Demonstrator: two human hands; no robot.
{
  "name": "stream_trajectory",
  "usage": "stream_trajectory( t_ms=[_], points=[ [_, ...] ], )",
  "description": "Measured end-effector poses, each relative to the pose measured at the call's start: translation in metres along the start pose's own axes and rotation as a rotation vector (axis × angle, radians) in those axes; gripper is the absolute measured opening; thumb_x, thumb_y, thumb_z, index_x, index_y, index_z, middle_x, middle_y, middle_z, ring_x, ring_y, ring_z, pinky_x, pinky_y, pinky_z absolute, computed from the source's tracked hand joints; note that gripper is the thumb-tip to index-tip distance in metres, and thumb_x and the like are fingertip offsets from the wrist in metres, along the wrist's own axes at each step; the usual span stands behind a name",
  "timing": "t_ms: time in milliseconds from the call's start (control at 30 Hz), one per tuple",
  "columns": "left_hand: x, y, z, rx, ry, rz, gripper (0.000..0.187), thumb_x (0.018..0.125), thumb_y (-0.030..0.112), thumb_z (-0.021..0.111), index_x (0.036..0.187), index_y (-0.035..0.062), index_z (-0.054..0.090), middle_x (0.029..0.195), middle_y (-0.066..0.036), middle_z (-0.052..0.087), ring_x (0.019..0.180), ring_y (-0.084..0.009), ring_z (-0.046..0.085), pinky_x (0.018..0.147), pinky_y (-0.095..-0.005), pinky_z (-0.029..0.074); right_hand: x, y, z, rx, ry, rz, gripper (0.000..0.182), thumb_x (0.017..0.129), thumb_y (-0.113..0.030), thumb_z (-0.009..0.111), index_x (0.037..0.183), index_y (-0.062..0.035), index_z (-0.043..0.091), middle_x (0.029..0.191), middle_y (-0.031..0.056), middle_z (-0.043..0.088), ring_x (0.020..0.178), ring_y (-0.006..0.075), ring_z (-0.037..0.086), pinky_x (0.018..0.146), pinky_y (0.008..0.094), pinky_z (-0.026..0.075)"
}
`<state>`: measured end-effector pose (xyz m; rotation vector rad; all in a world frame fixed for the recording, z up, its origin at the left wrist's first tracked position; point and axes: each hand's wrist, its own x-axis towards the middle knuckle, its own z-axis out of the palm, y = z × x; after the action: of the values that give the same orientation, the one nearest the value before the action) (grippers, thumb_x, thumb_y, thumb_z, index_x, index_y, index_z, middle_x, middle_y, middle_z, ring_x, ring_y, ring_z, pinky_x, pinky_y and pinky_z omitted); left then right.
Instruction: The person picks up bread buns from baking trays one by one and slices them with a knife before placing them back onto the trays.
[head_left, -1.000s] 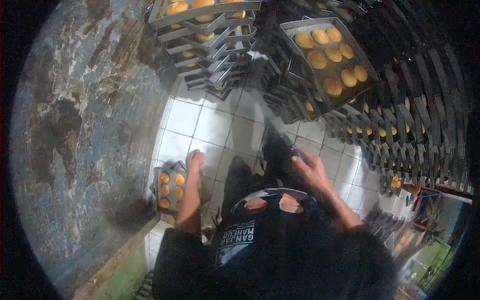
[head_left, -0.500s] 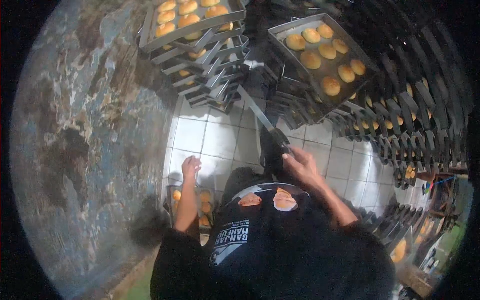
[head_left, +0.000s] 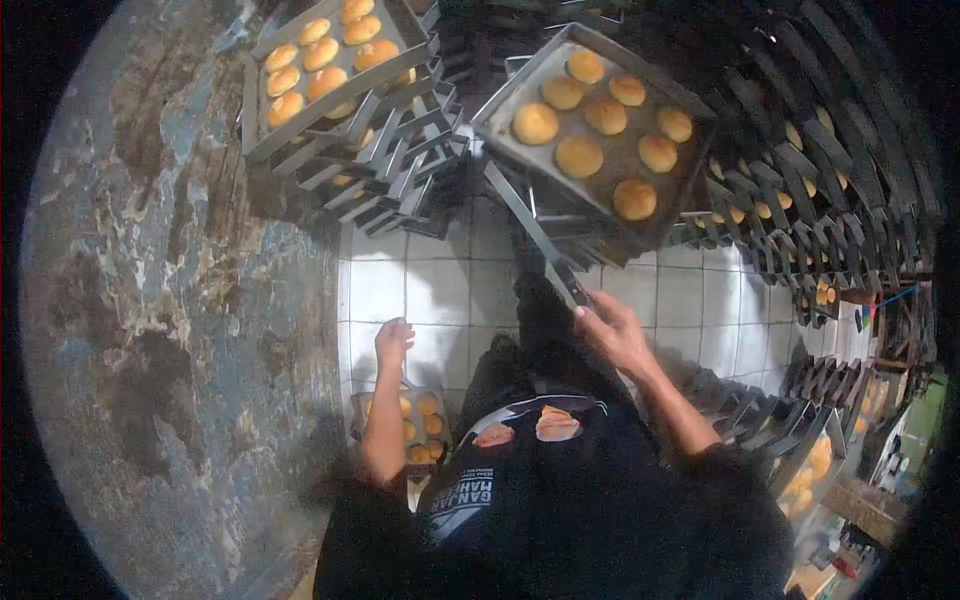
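My right hand (head_left: 612, 335) grips the dark handle of a long spatula (head_left: 530, 230), its narrow flat steel blade pointing up and left. The blade's tip lies close to the lower left corner of a metal tray (head_left: 497, 135) of golden round buns (head_left: 606, 116). That tray tops a stack ahead of me. My left hand (head_left: 394, 343) hangs over the tiled floor with its fingers loosely curled in, and nothing shows in it. Below it, beside my body, is a low tray of buns (head_left: 428, 425), partly behind my forearm.
Another tray of buns (head_left: 322, 52) tops a crisscrossed stack of trays at upper left, near a worn, peeling wall (head_left: 190, 300). Many stacked trays (head_left: 830, 200) crowd the right side. More buns (head_left: 815, 465) sit at lower right. White tiles (head_left: 440, 290) cover the floor.
The view has shifted, and both upper trays now appear farther left. My right hand still holds the spatula, its blade tip now nearer the middle tray. My left hand stays low, with little movement.
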<state>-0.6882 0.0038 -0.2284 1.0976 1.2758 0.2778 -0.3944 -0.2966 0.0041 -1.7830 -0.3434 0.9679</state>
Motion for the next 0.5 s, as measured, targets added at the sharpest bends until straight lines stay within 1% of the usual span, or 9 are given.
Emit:
stream_trajectory(
  t_ms=[67, 100, 167, 200, 233, 300, 367, 433, 500],
  points=[
    [-0.009, 0.02, 0.026, 0.064, -0.014, 0.11, 0.037, 0.102, 0.028, 0.059, 0.125, -0.001, 0.058, 0.105, -0.01, 0.067, 0.09, -0.0177, 0.066, 0.074, -0.0285, 0.054, -0.011, 0.0, -0.006, 0.052, -0.019, 0.059, 0.037, 0.098, -0.024, 0.064, 0.126, -0.0007, 0.063, 0.088, -0.001, 0.063, 0.079, 0.0093, 0.055, 0.071, 0.0271, 0.047],
    [-0.015, 0.029, 0.037, 0.065, -0.017, 0.111, 0.037, 0.102, 0.028, 0.059, 0.125, -0.001, 0.058, 0.105, -0.01, 0.067, 0.09, -0.0177, 0.066, 0.074, -0.0285, 0.054, -0.017, -0.003, -0.008, 0.052, -0.016, 0.059, 0.037, 0.098, -0.024, 0.064, 0.126, -0.0007, 0.063, 0.088, -0.001, 0.063, 0.079, 0.0093, 0.055, 0.071, 0.0271, 0.047],
    [-0.033, 0.049, 0.059, 0.161, -0.025, 0.305, 0.038, 0.102, 0.027, 0.059, 0.127, -0.0021, 0.056, 0.11, -0.012, 0.067, 0.094, -0.0184, 0.066, 0.08, -0.0296, 0.053, -0.029, -0.008, -0.01, -0.021, -0.002, 0.073, 0.036, 0.098, -0.024, 0.064, 0.126, -0.001, 0.063, 0.091, 0.0003, 0.065, 0.082, 0.0097, 0.057, 0.074, 0.0279, 0.049],
    [-0.054, 0.072, 0.073, 0.146, -0.028, 0.322, 0.037, 0.102, 0.022, 0.059, 0.129, -0.0033, 0.056, 0.111, -0.011, 0.067, 0.097, -0.0175, 0.066, 0.083, -0.0296, 0.054, -0.031, -0.001, -0.012, 0.019, -0.021, 0.06, 0.035, 0.098, -0.023, 0.064, 0.126, -0.0011, 0.064, 0.093, 0.0012, 0.067, 0.083, 0.0105, 0.058, 0.075, 0.0291, 0.05],
    [-0.068, 0.086, 0.086, 0.148, -0.025, 0.317, 0.037, 0.102, 0.022, 0.059, 0.129, -0.0033, 0.056, 0.111, -0.011, 0.067, 0.097, -0.0175, 0.066, 0.083, -0.0296, 0.054, -0.032, 0.01, -0.013, 0.02, -0.024, 0.065, 0.035, 0.098, -0.023, 0.064, 0.126, -0.0011, 0.064, 0.093, 0.0012, 0.067, 0.083, 0.0105, 0.058, 0.075, 0.0291, 0.05],
    [-0.093, 0.106, 0.113, 0.147, -0.112, 0.578, 0.035, 0.102, 0.019, 0.059, 0.129, -0.0035, 0.056, 0.114, -0.012, 0.067, 0.099, -0.0176, 0.066, 0.087, -0.0308, 0.054, -0.036, 0.03, -0.014, -0.066, 0.024, -0.087, 0.038, 0.098, -0.025, 0.064, 0.13, -0.0037, 0.063, 0.078, -0.0004, 0.063, 0.066, 0.0067, 0.051, 0.057, 0.0253, 0.042],
    [-0.113, 0.125, 0.146, 0.1, -0.269, 0.625, 0.034, 0.102, 0.017, 0.059, 0.129, -0.0037, 0.057, 0.118, -0.011, 0.067, 0.102, -0.017, 0.066, 0.09, -0.031, 0.053, -0.046, 0.027, -0.016, 0.0, 0.01, -0.015, 0.038, 0.098, -0.024, 0.064, 0.131, -0.004, 0.062, 0.078, -0.0004, 0.063, 0.064, 0.0065, 0.051, 0.055, 0.0251, 0.042],
    [-0.121, 0.137, 0.183, 0.161, -0.374, 0.662, 0.039, 0.099, 0.019, 0.063, 0.129, -0.0052, 0.057, 0.119, -0.015, 0.069, 0.109, -0.0215, 0.067, 0.092, -0.0319, 0.053, -0.053, 0.023, -0.025, 0.057, 0.005, 0.051, 0.037, 0.099, -0.023, 0.063, 0.131, -0.0044, 0.062, 0.078, -0.0004, 0.064, 0.062, 0.0063, 0.05, 0.053, 0.025, 0.041],
    [-0.124, 0.155, 0.217, 0.446, -0.428, 0.707, 0.045, 0.097, 0.024, 0.065, 0.129, -0.0057, 0.058, 0.125, -0.019, 0.066, 0.114, -0.0278, 0.066, 0.096, -0.0376, 0.052, -0.061, 0.024, -0.037, 0.067, 0.056, 0.023, 0.038, 0.098, -0.022, 0.063, 0.132, -0.0044, 0.061, 0.078, 0.0001, 0.064, 0.058, 0.0054, 0.048, 0.05, 0.0235, 0.038]
  ],
)
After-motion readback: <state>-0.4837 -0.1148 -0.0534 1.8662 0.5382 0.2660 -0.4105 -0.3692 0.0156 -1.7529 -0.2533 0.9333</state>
